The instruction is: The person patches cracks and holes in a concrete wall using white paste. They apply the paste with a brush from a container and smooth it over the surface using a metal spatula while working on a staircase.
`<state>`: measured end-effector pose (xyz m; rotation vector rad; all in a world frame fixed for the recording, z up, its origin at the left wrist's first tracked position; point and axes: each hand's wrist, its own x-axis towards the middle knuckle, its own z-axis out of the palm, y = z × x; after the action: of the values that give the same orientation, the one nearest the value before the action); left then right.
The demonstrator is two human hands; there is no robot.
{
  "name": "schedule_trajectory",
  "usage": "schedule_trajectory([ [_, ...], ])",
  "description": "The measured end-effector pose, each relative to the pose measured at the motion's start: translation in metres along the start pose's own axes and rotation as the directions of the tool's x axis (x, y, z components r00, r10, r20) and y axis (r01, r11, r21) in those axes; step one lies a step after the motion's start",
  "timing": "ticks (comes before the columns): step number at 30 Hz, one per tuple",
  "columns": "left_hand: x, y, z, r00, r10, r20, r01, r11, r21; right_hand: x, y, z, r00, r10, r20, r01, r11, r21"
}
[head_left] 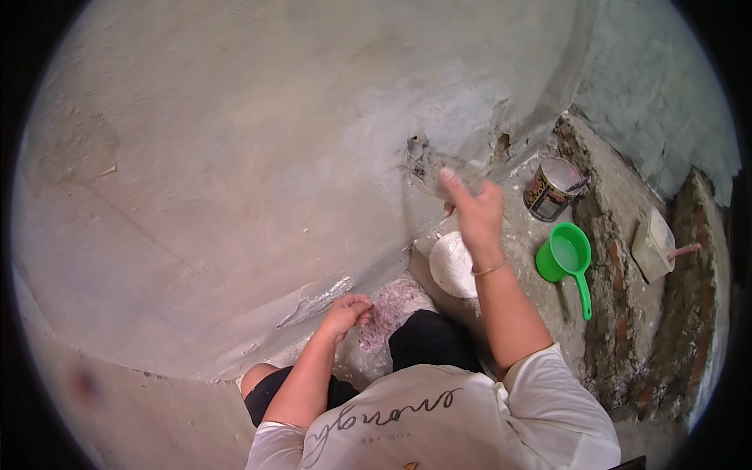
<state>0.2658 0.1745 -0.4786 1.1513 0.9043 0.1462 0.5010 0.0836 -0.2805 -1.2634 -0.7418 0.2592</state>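
My right hand is closed around a flat greyish tool, smeared by motion, that looks like a scraper. Its edge is at the wall, beside a dark broken hole in the plaster. Lower down to the left, my left hand hovers near the foot of the wall with its fingers curled together; whether anything is in them is hidden. Close to it lies a pinkish-white crumpled bag. Under my right wrist sits a white rounded container or lump, partly covered by the forearm.
To the right stand an open paint can with a dark handle sticking out and a green dipper holding cloudy liquid. Farther right, a pale box-like scoop with a pinkish handle lies on rough steps. Another crack shows in the wall.
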Motion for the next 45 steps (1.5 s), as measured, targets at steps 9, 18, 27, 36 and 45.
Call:
schedule_trajectory([
  [9,0.006,-0.004,-0.003,1.0,0.024,0.002,-0.024,0.999,-0.027,0.077,0.062,-0.018,0.995,0.053,-0.089,-0.061,0.995,-0.08],
  [18,-0.005,0.001,-0.006,0.998,0.045,-0.05,-0.048,0.997,-0.059,0.052,0.006,-0.039,1.0,0.01,0.018,-0.009,0.999,-0.041],
  [27,-0.001,0.003,-0.004,0.999,0.041,-0.028,-0.042,0.997,-0.058,0.067,0.038,-0.03,0.997,-0.075,-0.013,0.073,0.99,-0.117],
  [36,-0.003,-0.001,-0.012,0.999,0.045,-0.017,-0.045,0.998,-0.032,0.029,0.023,0.007,0.737,-0.676,0.001,0.435,0.473,-0.766],
  [45,0.009,0.0,-0.01,0.999,0.031,-0.007,-0.031,0.999,-0.043,-0.045,0.054,0.032,0.786,-0.571,0.237,0.577,0.539,-0.614],
])
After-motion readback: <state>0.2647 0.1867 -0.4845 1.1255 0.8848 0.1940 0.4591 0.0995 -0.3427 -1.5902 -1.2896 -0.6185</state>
